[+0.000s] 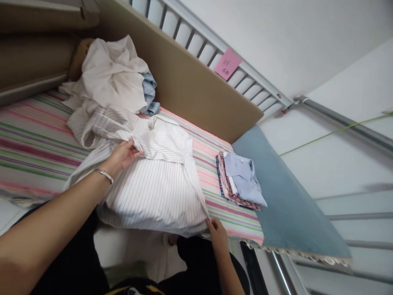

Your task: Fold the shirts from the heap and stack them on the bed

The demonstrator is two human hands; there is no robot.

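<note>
A white shirt (159, 184) with thin dark stripes lies spread on the striped cloth, its collar end toward the board and its hem hanging at the front edge. My left hand (123, 155), a silver bangle on its wrist, pinches the fabric near the bunched sleeve on the left side. At the lower right corner of the hem, my right hand (217, 230) has its fingers closed on the shirt's edge. A folded stack with a light blue shirt (244, 174) on top sits to the right, apart from both hands.
Crumpled white clothes (113, 73) and a piece of light blue fabric (149, 94) are heaped at the back left. Behind stands a brown board (196, 78) against white rails with a pink note (227, 64). The striped cloth (37, 151) covers a blue surface (285, 209).
</note>
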